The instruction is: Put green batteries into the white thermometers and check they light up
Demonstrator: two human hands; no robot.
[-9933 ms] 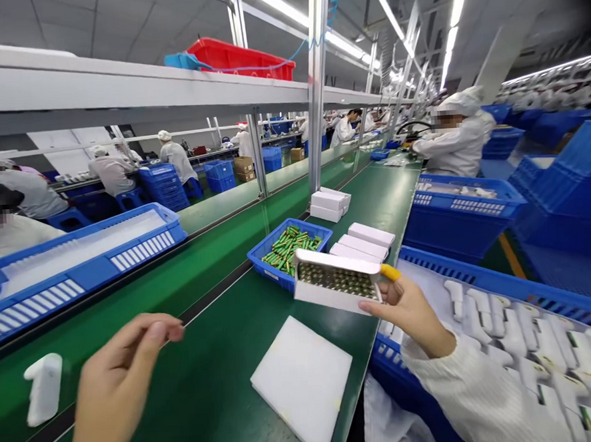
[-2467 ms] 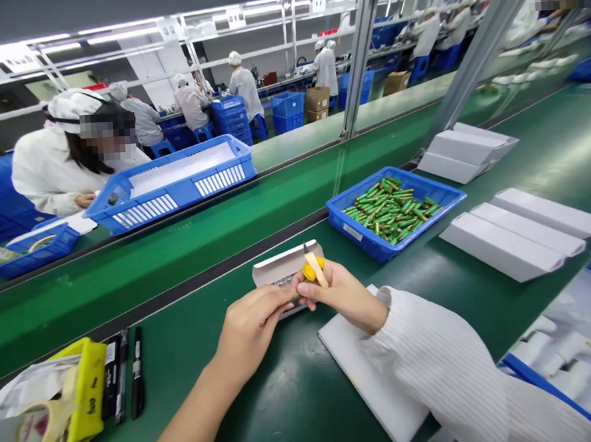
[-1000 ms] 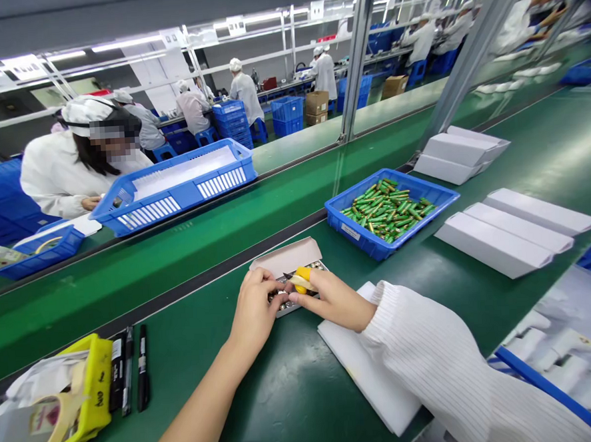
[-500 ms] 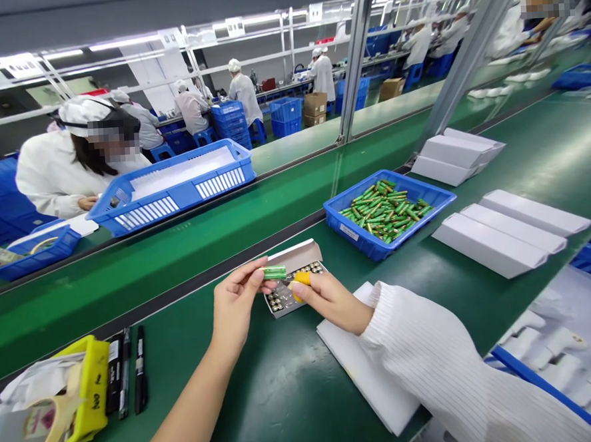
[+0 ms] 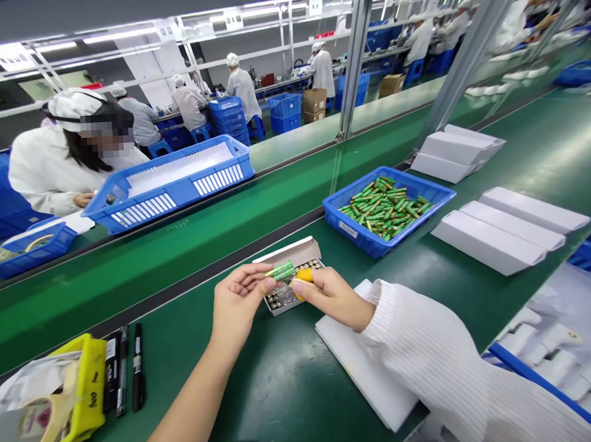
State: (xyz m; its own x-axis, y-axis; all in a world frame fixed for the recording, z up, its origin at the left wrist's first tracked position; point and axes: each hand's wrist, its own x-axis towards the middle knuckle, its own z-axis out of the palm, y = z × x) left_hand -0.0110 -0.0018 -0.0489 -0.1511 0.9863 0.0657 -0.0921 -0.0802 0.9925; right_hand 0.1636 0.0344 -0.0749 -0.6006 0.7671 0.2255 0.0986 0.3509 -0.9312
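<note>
My left hand (image 5: pixel 240 299) pinches a green battery (image 5: pixel 280 271) between thumb and fingers, just above a small open white box (image 5: pixel 289 275) packed with upright batteries. My right hand (image 5: pixel 330 297) is closed on a tool with a yellow handle (image 5: pixel 303 274) at the box's right side, and its fingertips meet the battery. The box lies on the green bench (image 5: pixel 265 383), lid folded back. A blue tray (image 5: pixel 385 210) heaped with loose green batteries stands behind and to the right.
A white foam pad (image 5: pixel 365 370) lies under my right forearm. Long white boxes (image 5: pixel 506 231) lie right of the tray. Black pens (image 5: pixel 127 378) and a yellow tape holder (image 5: pixel 71 401) sit at the left. Across the conveyor a person sits by a blue crate (image 5: pixel 173 182).
My left hand went from resting on the box to lifting one green battery out; the battery now tilts toward my right hand. Ten seconds ago my right hand alone held the box aloft.
</note>
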